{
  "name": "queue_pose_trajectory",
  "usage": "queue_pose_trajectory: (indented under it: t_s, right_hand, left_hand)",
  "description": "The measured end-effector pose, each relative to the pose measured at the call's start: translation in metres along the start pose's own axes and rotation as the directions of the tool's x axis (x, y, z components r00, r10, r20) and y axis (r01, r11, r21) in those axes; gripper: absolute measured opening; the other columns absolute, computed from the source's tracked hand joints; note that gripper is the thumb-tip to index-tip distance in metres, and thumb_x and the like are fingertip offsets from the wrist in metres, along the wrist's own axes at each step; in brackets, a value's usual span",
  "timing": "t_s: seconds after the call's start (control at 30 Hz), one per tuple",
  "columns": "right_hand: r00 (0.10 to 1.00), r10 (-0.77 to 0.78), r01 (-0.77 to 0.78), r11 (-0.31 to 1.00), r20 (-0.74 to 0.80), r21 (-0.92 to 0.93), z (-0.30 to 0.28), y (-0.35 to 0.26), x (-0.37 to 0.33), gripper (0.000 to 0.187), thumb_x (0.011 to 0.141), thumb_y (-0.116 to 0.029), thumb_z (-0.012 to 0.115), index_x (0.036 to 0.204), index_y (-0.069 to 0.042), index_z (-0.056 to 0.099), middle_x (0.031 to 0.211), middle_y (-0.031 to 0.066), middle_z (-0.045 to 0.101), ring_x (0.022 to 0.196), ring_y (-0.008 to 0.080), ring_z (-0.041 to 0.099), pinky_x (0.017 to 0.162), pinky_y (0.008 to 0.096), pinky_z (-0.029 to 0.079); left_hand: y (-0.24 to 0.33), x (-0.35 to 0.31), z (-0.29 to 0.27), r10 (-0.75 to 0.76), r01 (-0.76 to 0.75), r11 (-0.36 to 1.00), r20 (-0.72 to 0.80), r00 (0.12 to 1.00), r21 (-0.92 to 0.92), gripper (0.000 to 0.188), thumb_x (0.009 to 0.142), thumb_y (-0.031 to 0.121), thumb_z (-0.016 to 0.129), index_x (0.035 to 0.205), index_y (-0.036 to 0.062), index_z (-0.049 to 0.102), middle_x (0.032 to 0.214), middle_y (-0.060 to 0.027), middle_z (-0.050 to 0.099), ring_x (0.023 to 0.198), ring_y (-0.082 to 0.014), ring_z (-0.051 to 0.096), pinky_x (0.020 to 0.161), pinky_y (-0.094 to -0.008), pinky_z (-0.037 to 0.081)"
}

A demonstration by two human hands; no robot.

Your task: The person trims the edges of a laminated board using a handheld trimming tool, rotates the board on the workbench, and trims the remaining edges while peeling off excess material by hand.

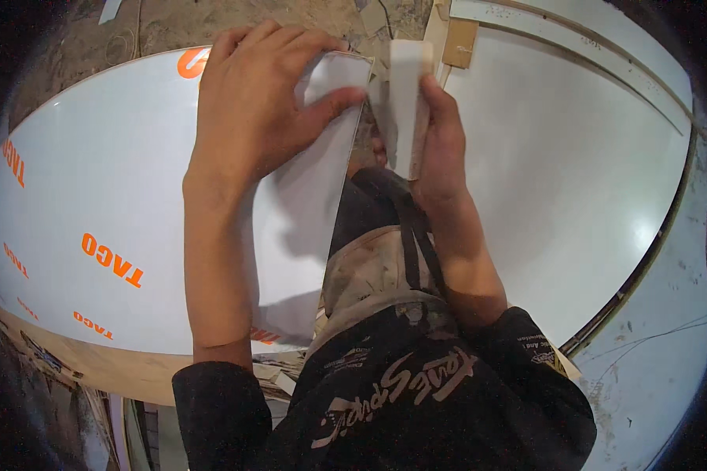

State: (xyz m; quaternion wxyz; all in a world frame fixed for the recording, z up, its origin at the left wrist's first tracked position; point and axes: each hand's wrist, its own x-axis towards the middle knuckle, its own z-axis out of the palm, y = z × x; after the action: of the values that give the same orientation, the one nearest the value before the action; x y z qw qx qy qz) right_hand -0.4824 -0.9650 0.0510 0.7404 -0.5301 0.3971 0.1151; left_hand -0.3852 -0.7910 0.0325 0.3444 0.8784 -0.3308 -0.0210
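Black shirt fabric (448,416) lies below the left hand (255,98), which grips a white sheet (133,188) by its far corner; the right hand (446,149) clasps a white block (407,102) alongside.

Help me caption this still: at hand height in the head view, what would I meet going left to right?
Broad white panel with orange print, left hand, elongated white block, right hand, broad glossy white panel.
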Motion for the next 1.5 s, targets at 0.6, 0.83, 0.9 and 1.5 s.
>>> queue_pose_trajectory:
  t_s: [0.6, 0.83, 0.9, 1.5]
  right_hand:
    - [0.959, -0.234, 0.183, 0.943, -0.163, -0.276, -0.173, -0.047, -0.011, 0.046, 0.102, -0.032, 0.059, 0.140, -0.008, 0.047, 0.121, 0.0054, 0.057, 0.097, 0.0175, 0.065, 0.076, 0.0294, 0.054]
    - [0.919, -0.314, 0.311, 0.949, 0.240, 0.050, -0.081, -0.132, 0.047, 0.059, 0.099, -0.013, 0.060, 0.150, -0.001, 0.034, 0.146, 0.0174, 0.047, 0.125, 0.0369, 0.058, 0.098, 0.0458, 0.053]
    - [0.726, -0.470, 0.426, 0.880, 0.501, 0.209, -0.054, -0.155, 0.064, 0.057, 0.098, -0.013, 0.060, 0.148, 0.002, 0.037, 0.149, 0.0185, 0.044, 0.129, 0.0389, 0.054, 0.100, 0.0457, 0.052]
    - [0.315, 0.098, 0.515, 0.818, 0.944, -0.257, 0.190, -0.117, 0.164, 0.096, 0.076, -0.003, 0.072, 0.159, -0.007, 0.023, 0.155, 0.0188, 0.038, 0.127, 0.0261, 0.054, 0.100, 0.0389, 0.051]
  left_hand:
    - [0.029, 0.007, -0.016, -0.359, 0.368, 0.930, -0.192, 0.913, 0.016, 0.045, 0.081, 0.038, 0.076, 0.108, 0.0038, 0.068, 0.116, -0.0147, 0.065, 0.116, -0.0331, 0.053, 0.102, -0.0460, 0.036]
    - [0.071, -0.026, 0.017, -0.572, 0.627, 0.767, -0.299, 0.764, 0.137, 0.086, 0.094, 0.045, 0.060, 0.153, -0.0070, 0.026, 0.159, -0.0286, 0.026, 0.152, -0.0398, 0.019, 0.121, -0.0537, 0.016]
    - [0.081, -0.027, 0.023, -0.612, 0.654, 0.750, -0.273, 0.742, 0.098, 0.086, 0.093, 0.045, 0.060, 0.154, -0.0056, 0.026, 0.160, -0.0263, 0.026, 0.152, -0.0377, 0.020, 0.121, -0.0541, 0.015]
    - [-0.110, -0.032, -0.088, -0.645, 0.951, 0.269, -0.762, 0.058, -0.155, 0.063, 0.101, 0.031, 0.051, 0.150, -0.0047, 0.035, 0.159, -0.0250, 0.030, 0.152, -0.0345, 0.022, 0.124, -0.0503, 0.011]
